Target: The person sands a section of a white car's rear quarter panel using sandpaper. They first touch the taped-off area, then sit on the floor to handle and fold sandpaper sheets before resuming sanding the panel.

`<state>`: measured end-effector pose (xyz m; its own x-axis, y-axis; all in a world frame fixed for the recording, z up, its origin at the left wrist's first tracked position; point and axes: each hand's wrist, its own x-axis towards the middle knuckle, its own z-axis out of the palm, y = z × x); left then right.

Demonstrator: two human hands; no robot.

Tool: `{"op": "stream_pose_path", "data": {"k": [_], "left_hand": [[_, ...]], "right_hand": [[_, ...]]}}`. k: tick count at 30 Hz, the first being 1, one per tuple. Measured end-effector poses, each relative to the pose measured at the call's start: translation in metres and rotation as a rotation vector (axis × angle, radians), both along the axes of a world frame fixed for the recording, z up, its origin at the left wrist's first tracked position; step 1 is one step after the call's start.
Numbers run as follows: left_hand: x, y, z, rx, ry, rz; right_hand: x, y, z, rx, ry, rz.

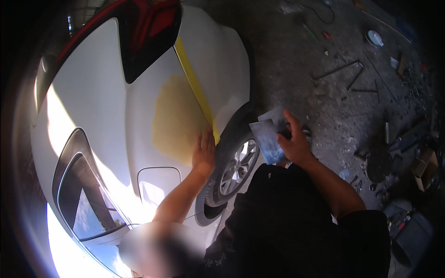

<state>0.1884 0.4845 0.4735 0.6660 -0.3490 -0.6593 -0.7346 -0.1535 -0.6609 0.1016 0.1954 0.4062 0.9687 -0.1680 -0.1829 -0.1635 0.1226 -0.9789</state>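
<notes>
A white car's rear side panel (139, 109) carries a large dull-yellow patch of body filler (176, 120). Yellow masking tape (191, 76) runs from beside the tail light down to the wheel arch. My left hand (204, 150) lies flat on the panel at the patch's lower right edge, fingers stretched out by the tape's lower end. In my right hand (294, 139) are two thin grey rectangular plates (268, 139), fanned out and gripped between thumb and fingers. They are held out beyond the rear wheel, apart from the car.
The rear wheel (238, 167) sits just right of my left hand. The red tail light (155, 28) is at the top. On the grey floor lie a bent metal bar (340, 71), a round white lid-like disc (374, 39), a cardboard box (425, 169) and scattered tools and debris.
</notes>
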Motion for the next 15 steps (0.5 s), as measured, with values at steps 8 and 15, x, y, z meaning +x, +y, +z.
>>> {"op": "stream_pose_path", "data": {"k": [8,15], "left_hand": [[-0.039,-0.018,0.03,-1.053,0.302,0.506],[-0.076,-0.029,0.042,-1.816,0.521,1.742]], "right_hand": [[0.014,0.024,0.004,0.202,-0.081,0.107],[0.019,0.072,0.035,0.286,-0.198,0.227]]}}
